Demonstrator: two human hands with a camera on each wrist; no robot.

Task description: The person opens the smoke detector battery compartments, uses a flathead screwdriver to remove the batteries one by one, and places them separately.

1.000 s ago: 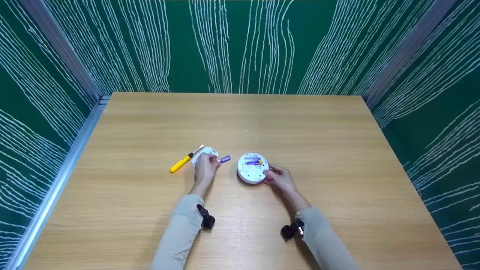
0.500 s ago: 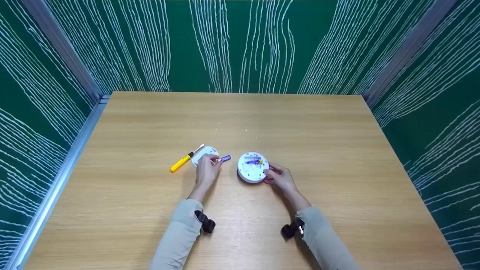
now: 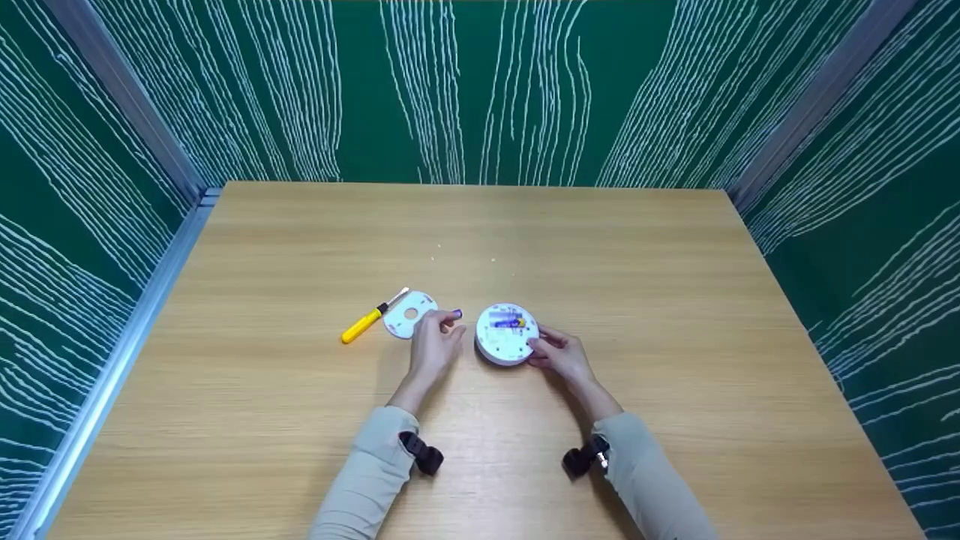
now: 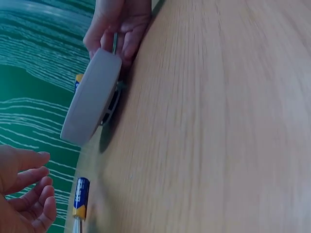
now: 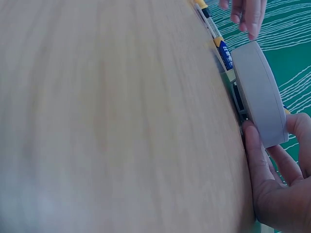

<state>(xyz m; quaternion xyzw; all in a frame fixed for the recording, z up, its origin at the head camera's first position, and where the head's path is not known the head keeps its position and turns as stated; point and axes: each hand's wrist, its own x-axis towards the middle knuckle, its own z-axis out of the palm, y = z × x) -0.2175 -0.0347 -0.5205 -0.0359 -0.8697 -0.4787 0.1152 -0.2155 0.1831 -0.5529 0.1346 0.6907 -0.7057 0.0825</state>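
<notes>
My right hand (image 3: 564, 358) holds a white round smoke alarm (image 3: 501, 352) by its right side, thumb on the upper face and fingers under the edge. A blue-and-yellow battery (image 3: 508, 324) lies in the slot on the alarm's upper face. Dark vent slots (image 5: 237, 98) show on its underside in the right wrist view. Left of the alarm hovers my left hand (image 3: 433, 346), holding nothing, its fingers loosely bent. Beside those fingers a loose battery (image 4: 81, 196) lies on the table; the hand mostly hides it in the head view.
A white round plate (image 3: 397, 324) with a centre hole lies partly behind my left hand. Along its left edge rests a yellow-handled screwdriver (image 3: 364, 326). Small white specks (image 3: 493, 259) dot the wooden table (image 3: 645, 277). Green walls (image 3: 360, 82) stand at the back and sides.
My left hand has moved right from over the plate, uncovering the plate's hole and covering most of the loose battery. The right hand and smoke alarm have stayed in place.
</notes>
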